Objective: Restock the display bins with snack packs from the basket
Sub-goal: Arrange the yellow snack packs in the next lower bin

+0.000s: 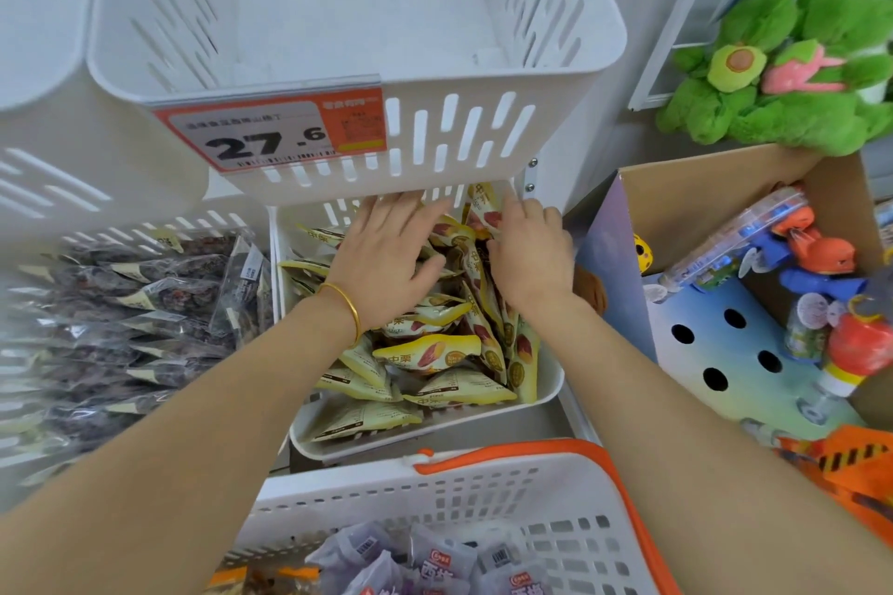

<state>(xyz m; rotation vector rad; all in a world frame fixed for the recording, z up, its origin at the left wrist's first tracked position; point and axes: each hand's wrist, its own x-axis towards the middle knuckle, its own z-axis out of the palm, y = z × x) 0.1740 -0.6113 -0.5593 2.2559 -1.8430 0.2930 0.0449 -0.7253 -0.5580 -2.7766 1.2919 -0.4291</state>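
A white display bin [546, 394] in the middle holds a heap of yellow triangular snack packs [430, 353]. Both my hands reach into its far half, under the bin above. My left hand [386, 251], with a gold bangle at the wrist, lies flat with spread fingers on the packs. My right hand [526, 251] rests on the packs to the right, its fingers bent around the upright packs at the back. The white basket with an orange rim [483, 478] sits at the bottom, holding purple-labelled snack packs [435, 565].
An empty white bin [555, 63] with a 27.6 price tag [270, 135] hangs above. A bin of dark snack packs [145, 304] stands to the left. A cardboard box of toys [773, 304] sits on the right, with green plush toys [792, 63] above it.
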